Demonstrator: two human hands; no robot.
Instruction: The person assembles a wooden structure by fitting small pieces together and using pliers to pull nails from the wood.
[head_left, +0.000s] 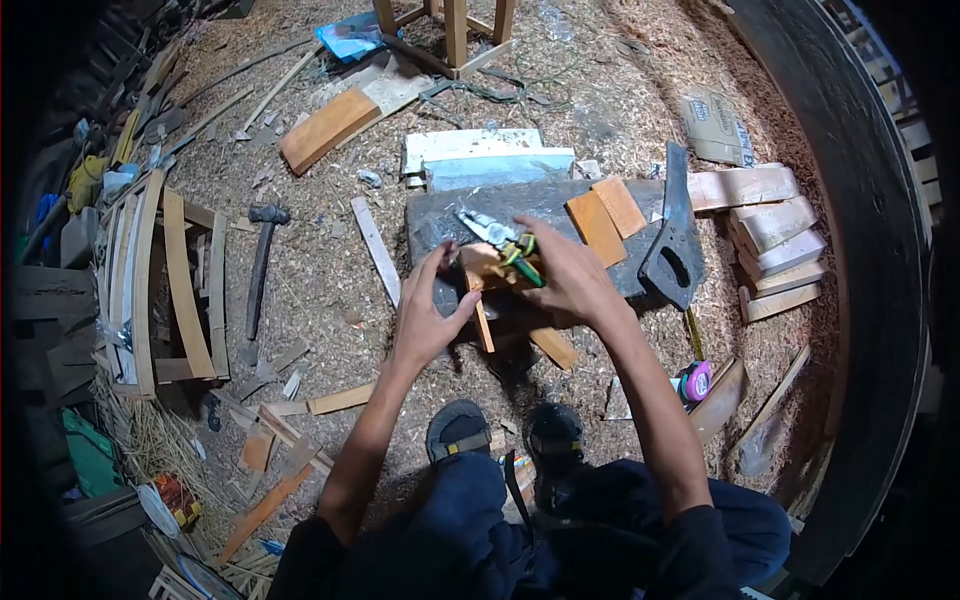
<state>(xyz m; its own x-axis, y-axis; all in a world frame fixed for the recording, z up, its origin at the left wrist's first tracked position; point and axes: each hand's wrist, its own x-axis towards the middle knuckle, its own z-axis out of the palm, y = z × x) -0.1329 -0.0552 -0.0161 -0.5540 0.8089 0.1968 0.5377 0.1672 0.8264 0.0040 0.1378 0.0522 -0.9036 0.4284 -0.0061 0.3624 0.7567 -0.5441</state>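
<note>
My left hand (430, 312) is closed around the left side of a small piece of orange-brown wood (482, 266), with its thumb pressed along the near edge. A thin wooden strip (484, 328) hangs below this piece. My right hand (568, 272) curls around the green and yellow handles of a pair of pliers (502, 240). The metal jaws point up and to the left, and the handles overlap the wood. Some of my right fingers are hidden. Both hands are over the near edge of a dark, worn work block (440, 215).
On the block's right lie two wood pieces (600, 222) and a handsaw (676, 235). A pink tape measure (695, 381) sits right of my feet. Stacked wood pieces (780, 245) stand farther right. A hammer (263, 270) and a slatted wooden frame (170, 290) are at left, among wood shavings.
</note>
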